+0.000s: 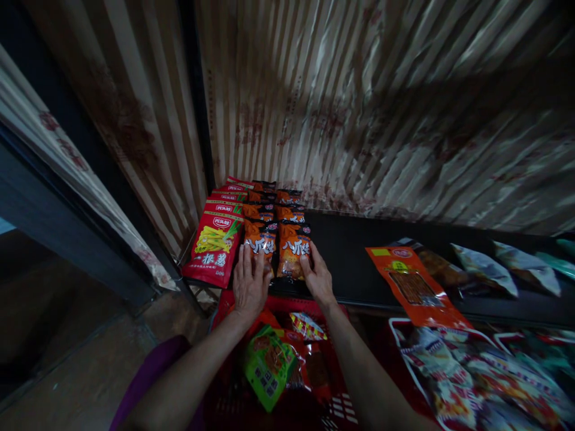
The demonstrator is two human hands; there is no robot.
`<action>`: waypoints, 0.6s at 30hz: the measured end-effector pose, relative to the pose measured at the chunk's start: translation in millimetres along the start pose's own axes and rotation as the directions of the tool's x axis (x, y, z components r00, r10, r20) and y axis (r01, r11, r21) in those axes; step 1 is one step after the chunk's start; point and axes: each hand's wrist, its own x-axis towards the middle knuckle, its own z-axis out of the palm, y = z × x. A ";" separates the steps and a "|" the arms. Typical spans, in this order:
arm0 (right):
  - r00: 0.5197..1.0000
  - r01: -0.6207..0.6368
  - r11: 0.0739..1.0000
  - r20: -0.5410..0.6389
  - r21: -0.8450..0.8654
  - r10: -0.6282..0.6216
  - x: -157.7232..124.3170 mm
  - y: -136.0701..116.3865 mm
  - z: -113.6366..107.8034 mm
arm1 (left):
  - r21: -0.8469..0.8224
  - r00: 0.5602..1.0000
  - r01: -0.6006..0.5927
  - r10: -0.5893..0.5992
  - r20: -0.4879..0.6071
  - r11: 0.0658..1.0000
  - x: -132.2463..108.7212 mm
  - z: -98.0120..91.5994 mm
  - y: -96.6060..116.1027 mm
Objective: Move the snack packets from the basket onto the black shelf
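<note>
Two front orange-and-black snack bags lie side by side on the black shelf (348, 257), each ahead of a short row of the same kind. On the lower part of the left snack bag (258, 234) rests my left hand (250, 281), its fingers stretched out. My right hand (318, 278) touches the right edge of the right snack bag (291, 245), fingers extended and the thumb over the bag's front. Just left of these bags, red snack packets (215, 242) overlap in a row.
Below the shelf, a red basket (339, 383) holds a green packet (270, 365) and other snacks. An orange packet (415, 287) overhangs the shelf edge at right, near several silvery bags (485, 267). A white-rimmed basket (398, 335) of snacks stands lower right. Striped sheeting (341, 108) hangs behind.
</note>
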 end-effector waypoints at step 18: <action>0.872 0.444 0.869 -0.117 -0.220 -0.476 10.7 -66.9 -1.2 | 0.023 0.998 0.056 -0.056 -0.008 0.998 9.9 9.0 -1.4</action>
